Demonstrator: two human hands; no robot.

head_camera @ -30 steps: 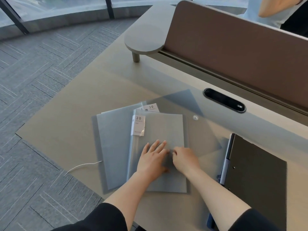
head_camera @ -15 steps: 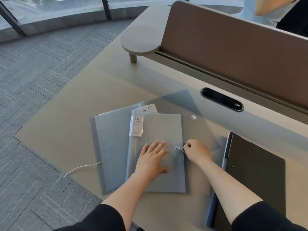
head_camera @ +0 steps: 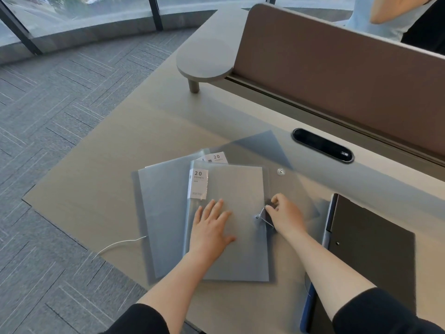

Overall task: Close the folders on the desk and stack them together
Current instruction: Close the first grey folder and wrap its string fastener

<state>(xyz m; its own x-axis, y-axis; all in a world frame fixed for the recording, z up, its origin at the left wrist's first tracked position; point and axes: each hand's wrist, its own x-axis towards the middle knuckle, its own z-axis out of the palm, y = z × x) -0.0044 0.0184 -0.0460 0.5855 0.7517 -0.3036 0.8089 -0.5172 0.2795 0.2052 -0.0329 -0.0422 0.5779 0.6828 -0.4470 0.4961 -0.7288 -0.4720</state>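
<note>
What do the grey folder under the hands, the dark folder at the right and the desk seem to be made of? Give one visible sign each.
Grey translucent folder: probably frosted plastic; a label and layers beneath show through it.
Dark clipboard-style folder: rigid matte board or plastic, likely; flat, no glare.
Beige desk top: seemingly matte laminate with faint grain.

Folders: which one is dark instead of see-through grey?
The black folder at the desk's right edge, beside the right hand. The grey folders under the hands are translucent.
</note>
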